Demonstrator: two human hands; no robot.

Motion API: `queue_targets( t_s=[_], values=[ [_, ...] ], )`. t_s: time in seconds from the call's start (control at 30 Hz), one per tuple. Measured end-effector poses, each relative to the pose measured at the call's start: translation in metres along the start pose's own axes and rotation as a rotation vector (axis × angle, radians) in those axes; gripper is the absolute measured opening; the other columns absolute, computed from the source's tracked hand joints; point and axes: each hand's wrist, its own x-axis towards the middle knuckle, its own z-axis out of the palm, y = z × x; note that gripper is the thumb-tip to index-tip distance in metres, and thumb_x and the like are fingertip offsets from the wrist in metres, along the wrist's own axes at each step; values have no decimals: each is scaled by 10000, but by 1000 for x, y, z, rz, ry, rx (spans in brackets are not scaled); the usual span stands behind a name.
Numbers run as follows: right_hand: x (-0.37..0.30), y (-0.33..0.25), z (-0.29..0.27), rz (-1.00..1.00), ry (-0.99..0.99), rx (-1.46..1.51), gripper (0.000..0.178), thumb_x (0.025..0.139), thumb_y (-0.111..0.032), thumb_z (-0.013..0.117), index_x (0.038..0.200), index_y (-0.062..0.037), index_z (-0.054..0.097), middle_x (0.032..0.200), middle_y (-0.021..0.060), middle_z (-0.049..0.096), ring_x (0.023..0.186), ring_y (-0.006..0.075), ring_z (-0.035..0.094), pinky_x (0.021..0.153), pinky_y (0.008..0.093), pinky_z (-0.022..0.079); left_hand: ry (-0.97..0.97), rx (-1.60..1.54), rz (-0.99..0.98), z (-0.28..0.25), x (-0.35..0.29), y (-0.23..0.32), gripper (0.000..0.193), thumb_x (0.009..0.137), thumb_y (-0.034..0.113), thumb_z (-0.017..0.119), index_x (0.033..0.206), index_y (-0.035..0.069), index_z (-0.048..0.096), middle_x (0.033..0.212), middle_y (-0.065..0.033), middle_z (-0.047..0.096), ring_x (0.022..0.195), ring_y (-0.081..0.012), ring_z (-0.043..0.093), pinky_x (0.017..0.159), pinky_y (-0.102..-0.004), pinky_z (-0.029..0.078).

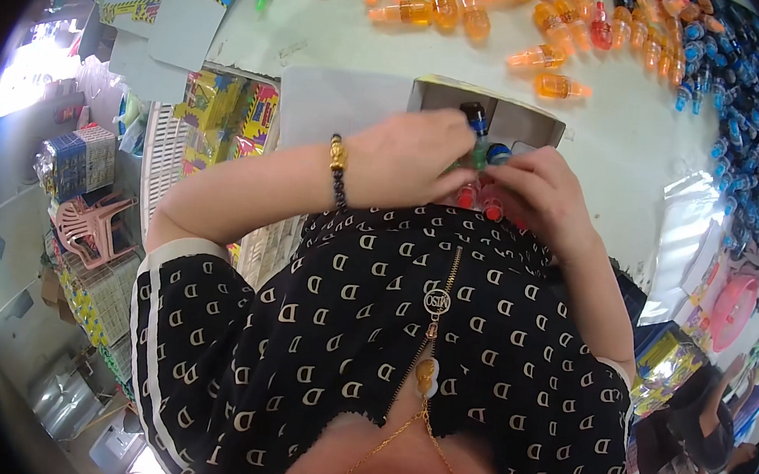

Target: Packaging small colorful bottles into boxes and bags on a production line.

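Note:
A small open carton [537,115] with a grey inside sits on the table edge right against my body. My left hand [410,156] reaches over it, fingers closed around a small green bottle with a black cap [474,114]. Opposite it, my right hand [543,198] has its fingers bent and pressed together at a blue-capped small bottle [498,152]. Below the fingers, red-tipped bottles [492,209] lie in the near part of the carton. The hands partly hide the carton's contents.
Orange bottles [445,1] lie scattered along the far side of the white table [343,42]. Blue bottles [755,136] are heaped at the right. Flat printed cartons [158,24] are stacked far left, with filled yellow boxes [213,111] below. A co-worker [700,423] is at the right.

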Motion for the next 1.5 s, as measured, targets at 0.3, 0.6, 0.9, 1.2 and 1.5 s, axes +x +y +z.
queue_targets(
  t_s=[0.3,0.6,0.9,1.2,1.5],
  values=[
    [-14,7,5,188,203,151,386,671,-3,793,1023,-60,646,874,84,625,792,247,599,690,306,488,-513,301,55,2,51,13,349,783,237,680,1056,29,614,1029,-119,566,999,-324,558,831,-413,499],
    [1,-11,-12,61,59,65,387,658,-18,797,1011,-68,648,864,60,624,774,239,586,676,316,489,-210,313,9,10,20,14,368,761,246,686,1066,51,621,1091,-139,541,970,-351,571,817,-429,484],
    [6,-6,-5,59,44,130,383,664,-29,794,1017,-77,654,879,46,636,788,238,587,670,323,486,-292,-70,-29,9,19,-14,444,757,194,672,1151,37,541,1099,-174,515,1002,-366,562,851,-454,484],
    [8,-4,0,196,11,216,351,708,-40,765,1038,-90,658,897,47,643,831,228,594,732,318,488,-302,-121,-71,8,16,-6,569,738,204,668,1234,6,471,1193,-206,503,1099,-347,542,904,-406,473],
    [18,-3,6,202,-25,359,325,754,-20,710,1068,-78,649,901,67,639,838,241,594,750,314,482,-327,-401,-160,-7,1,-11,595,813,279,609,1315,13,432,1070,-208,611,984,-314,614,855,-375,495]
  ],
)
